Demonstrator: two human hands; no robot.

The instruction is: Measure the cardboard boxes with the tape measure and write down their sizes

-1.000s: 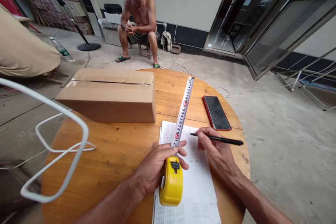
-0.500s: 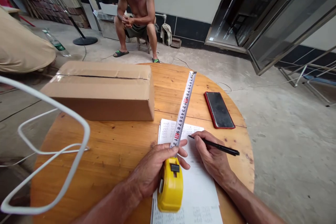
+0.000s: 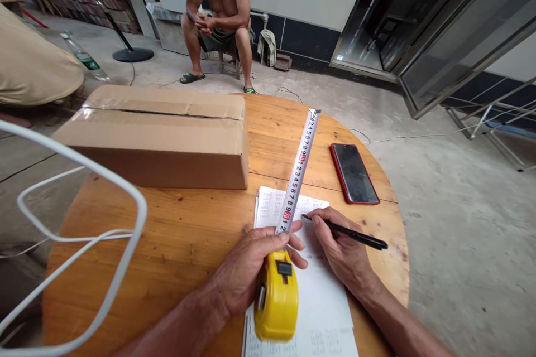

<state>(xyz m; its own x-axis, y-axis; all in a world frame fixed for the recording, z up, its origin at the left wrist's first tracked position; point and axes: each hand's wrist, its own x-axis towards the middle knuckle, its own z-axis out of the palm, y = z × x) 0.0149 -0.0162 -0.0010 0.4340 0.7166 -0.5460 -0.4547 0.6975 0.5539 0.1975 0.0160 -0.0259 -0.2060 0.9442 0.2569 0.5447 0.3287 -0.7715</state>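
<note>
Closed around a yellow tape measure [image 3: 276, 304], my left hand [image 3: 251, 265] has its thumb on the pulled-out blade. The blade [image 3: 298, 170] runs up and away from me, its metal hook end near the far side of the table, with numbers a little past 20 at my thumb. My right hand [image 3: 341, 245] pinches a black pen [image 3: 355, 234], its tip pointing left, close over the sheets of paper [image 3: 322, 295]. Rows of small handwriting cover parts of the paper. Whether the pen tip touches it I cannot tell.
A cardboard box [image 3: 159, 162] sits on the round wooden table [image 3: 167, 245], left of the tape. A phone in a red case [image 3: 355, 173] lies right. A white bent tube [image 3: 134, 223] crosses the left foreground. Opposite, a person [image 3: 220, 17] sits on a stool.
The view has shifted slightly, so the table things sit a little differently in the picture. Both hands keep their hold on the tape measure and the pen.
</note>
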